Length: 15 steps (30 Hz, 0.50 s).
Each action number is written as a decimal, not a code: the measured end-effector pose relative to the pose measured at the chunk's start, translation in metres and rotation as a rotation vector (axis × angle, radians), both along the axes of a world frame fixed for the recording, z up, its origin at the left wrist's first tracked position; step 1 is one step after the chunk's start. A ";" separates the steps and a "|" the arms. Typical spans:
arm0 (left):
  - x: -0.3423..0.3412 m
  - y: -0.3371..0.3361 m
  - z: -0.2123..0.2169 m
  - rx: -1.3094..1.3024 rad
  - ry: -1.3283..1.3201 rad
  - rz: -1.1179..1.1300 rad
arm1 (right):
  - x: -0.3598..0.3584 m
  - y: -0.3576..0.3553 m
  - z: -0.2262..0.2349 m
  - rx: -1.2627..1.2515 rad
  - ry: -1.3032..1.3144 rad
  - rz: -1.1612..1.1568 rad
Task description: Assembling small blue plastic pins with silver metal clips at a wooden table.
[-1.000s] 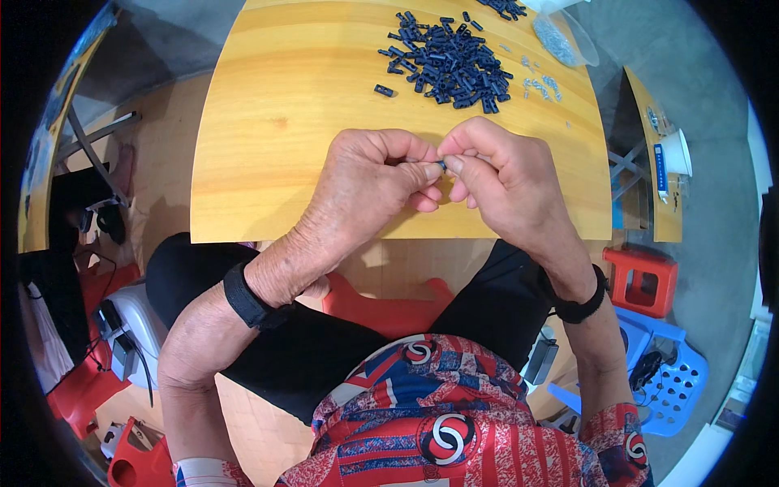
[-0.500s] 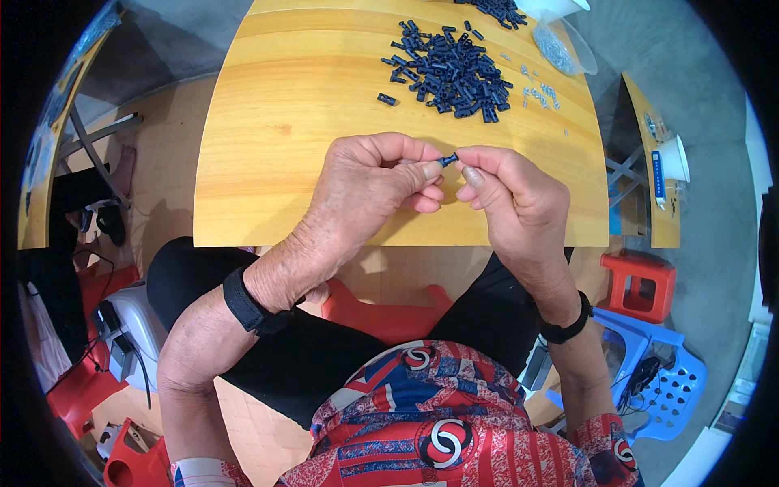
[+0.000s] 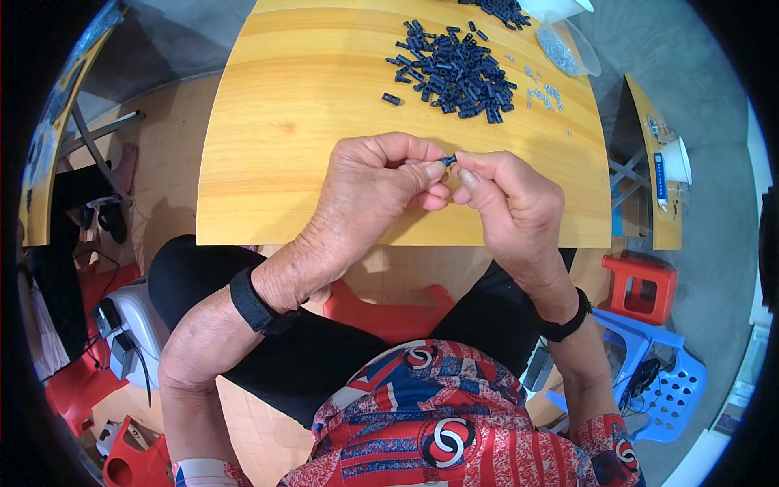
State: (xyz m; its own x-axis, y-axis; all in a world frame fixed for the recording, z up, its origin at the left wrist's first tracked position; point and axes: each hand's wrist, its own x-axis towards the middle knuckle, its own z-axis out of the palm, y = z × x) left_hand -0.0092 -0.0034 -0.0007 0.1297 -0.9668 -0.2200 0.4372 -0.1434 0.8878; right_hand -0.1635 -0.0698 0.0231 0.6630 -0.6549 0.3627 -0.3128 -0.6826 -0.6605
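Observation:
My left hand (image 3: pixel 377 174) is closed, with thumb and forefinger pinching a small black plastic part (image 3: pixel 448 161) just above the table's near side. At the right end of that part, my right hand (image 3: pixel 519 199) has its thumb and forefinger pressed together. Whether a small metal piece sits between those right fingertips is too small to tell. Beyond my hands lies a heap of similar black plastic parts (image 3: pixel 458 73). One loose black part (image 3: pixel 392 99) rests apart from it, on the near left. Small silvery metal pieces (image 3: pixel 549 97) are scattered to the heap's right.
The yellow wooden table (image 3: pixel 284 162) ends just before my lap. At its far right corner stand a clear tub of metal pieces (image 3: pixel 558 50) and a white container (image 3: pixel 560 8), beside another dark pile (image 3: pixel 499 11). A red stool (image 3: pixel 641 288) and blue plastic chair (image 3: pixel 677 390) stand right.
The view has shifted slightly. My right hand has come a little closer to the left hand; both keep their pinch around the black part.

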 end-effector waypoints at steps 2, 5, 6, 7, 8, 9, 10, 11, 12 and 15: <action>-0.001 0.000 0.001 -0.006 0.007 0.009 | 0.001 -0.001 0.001 0.138 -0.065 -0.023; -0.003 0.001 0.001 0.019 -0.031 0.039 | 0.002 -0.003 0.009 0.267 -0.063 -0.110; -0.003 0.002 0.001 0.008 -0.040 0.039 | 0.003 -0.004 0.011 0.304 -0.046 -0.107; -0.003 0.002 0.000 -0.002 -0.049 0.039 | 0.003 -0.005 0.011 0.342 -0.028 -0.104; -0.004 0.002 -0.002 -0.002 -0.049 0.039 | 0.002 -0.004 0.011 0.342 -0.027 -0.103; -0.005 0.002 -0.003 -0.028 -0.049 0.038 | 0.002 -0.004 0.010 0.333 0.007 -0.096; -0.005 0.002 -0.004 -0.053 -0.049 0.037 | 0.002 -0.003 0.010 0.325 0.041 -0.088; -0.004 0.001 -0.004 -0.050 -0.049 0.039 | 0.002 -0.004 0.009 0.327 0.042 -0.086; -0.003 0.001 -0.003 -0.035 -0.052 0.020 | 0.002 -0.004 0.007 0.281 0.034 -0.070; 0.001 0.001 0.001 -0.005 -0.004 -0.003 | 0.000 -0.011 0.005 0.096 0.036 0.000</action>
State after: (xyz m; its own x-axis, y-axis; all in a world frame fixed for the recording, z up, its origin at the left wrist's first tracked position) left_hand -0.0080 -0.0027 0.0000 0.1282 -0.9682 -0.2147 0.4329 -0.1402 0.8905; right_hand -0.1632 -0.0805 0.0279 0.6746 -0.6854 0.2743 -0.3373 -0.6167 -0.7113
